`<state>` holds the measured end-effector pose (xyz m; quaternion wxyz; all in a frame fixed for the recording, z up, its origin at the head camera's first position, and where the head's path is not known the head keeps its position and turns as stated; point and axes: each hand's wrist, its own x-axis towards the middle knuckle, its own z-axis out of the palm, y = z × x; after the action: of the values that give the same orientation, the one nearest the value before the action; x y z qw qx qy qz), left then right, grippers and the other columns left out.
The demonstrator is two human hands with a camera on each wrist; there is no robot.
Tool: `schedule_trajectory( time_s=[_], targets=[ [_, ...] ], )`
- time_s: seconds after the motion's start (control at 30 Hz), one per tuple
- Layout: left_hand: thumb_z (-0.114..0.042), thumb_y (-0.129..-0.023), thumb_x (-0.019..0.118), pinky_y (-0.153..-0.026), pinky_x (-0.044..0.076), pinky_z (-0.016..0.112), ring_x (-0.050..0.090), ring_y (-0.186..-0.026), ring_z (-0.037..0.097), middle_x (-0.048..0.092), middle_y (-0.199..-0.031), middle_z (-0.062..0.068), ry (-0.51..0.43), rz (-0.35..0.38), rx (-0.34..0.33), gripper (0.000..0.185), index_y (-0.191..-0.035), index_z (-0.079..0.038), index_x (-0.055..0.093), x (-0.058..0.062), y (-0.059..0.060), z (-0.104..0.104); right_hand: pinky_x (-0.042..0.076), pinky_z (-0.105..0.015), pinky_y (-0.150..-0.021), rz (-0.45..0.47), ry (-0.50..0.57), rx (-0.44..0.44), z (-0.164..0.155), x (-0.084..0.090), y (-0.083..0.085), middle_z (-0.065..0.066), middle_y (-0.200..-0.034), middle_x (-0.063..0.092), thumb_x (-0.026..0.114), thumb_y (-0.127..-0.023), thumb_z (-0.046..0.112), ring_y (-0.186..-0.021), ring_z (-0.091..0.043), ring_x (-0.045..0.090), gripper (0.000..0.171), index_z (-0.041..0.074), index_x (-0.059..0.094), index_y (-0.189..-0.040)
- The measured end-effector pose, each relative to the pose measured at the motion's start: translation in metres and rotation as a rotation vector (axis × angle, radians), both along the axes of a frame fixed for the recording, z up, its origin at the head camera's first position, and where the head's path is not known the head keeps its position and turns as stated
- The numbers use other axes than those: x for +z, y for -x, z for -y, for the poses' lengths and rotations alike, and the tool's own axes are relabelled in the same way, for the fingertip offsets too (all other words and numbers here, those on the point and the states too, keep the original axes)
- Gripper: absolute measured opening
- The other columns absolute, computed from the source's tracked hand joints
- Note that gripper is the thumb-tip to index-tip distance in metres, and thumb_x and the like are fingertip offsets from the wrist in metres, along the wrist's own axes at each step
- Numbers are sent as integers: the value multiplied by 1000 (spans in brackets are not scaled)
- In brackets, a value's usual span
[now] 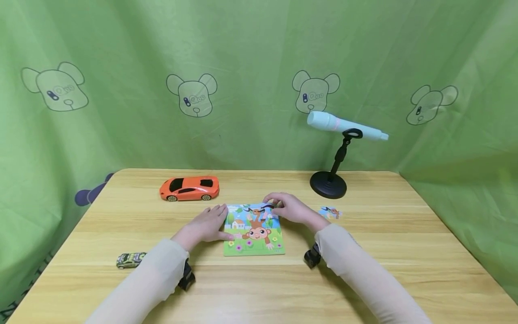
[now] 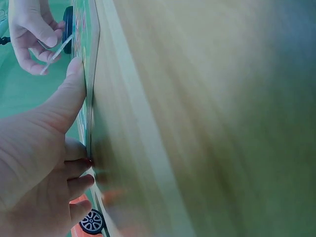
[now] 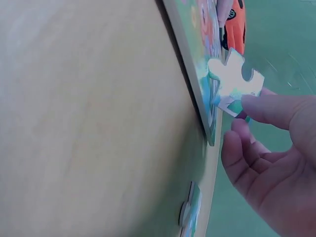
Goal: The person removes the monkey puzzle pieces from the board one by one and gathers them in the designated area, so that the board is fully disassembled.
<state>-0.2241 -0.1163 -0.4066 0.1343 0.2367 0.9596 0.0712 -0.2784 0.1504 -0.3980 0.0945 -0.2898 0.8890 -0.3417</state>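
2 bare hands, left hand and right hand, no rings or gloves. Both arms in long, snug, pale beige sleeves, left sleeve and right sleeve, ending at the wrists. 1 small black device strapped under each wrist: left device, right device. Short, plain nails on the fingers.

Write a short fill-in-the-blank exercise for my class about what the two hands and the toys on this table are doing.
1. The right hand pinches a loose jigsaw ____ at the far right corner of the puzzle board.
2. The left hand rests against the board's ____ edge.
3. The large toy car behind the board is coloured ____.
4. Another loose piece lies on the table to the ____ of the board.

Missing words: piece; left; orange; right
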Motion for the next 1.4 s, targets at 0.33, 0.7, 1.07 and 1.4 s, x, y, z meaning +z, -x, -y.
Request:
schedule_trajectory(
  time_s=[0.33,0.7,1.07,1.4],
  targets=[
    [-57,-83,55,-110,13,45,16,-136,33,17,-149,19,3,-3,-6,91,-143,5,22,1,-1,0,47,-35,-55,114,182,-79,-10,5,-2,-9,-79,53,53,-92,1,-66,-30,51,21,2,60,-112],
    [-56,-83,55,-110,13,45,17,-135,33,18,-148,21,1,-11,-9,91,-142,6,24,0,-1,0,53,-34,-65,51,240,-230,-63,35,-11,-14,-85,58,59,-89,2,-74,-26,56,16,-9,57,-100],
    [-57,-83,54,-110,12,44,16,-136,32,17,-149,19,-2,-3,-6,91,-143,5,22,0,-1,0,51,-27,-66,39,256,-409,-140,42,-20,-9,-86,59,55,-93,15,-74,-16,55,31,-10,56,-110],
    [-57,-83,54,-110,13,45,16,-136,32,17,-149,19,5,-9,-3,91,-143,5,23,0,-1,1,50,-22,-62,56,195,-586,-197,25,-19,-1,-82,60,51,-95,17,-69,-8,53,40,-17,51,-117]
  ],
)
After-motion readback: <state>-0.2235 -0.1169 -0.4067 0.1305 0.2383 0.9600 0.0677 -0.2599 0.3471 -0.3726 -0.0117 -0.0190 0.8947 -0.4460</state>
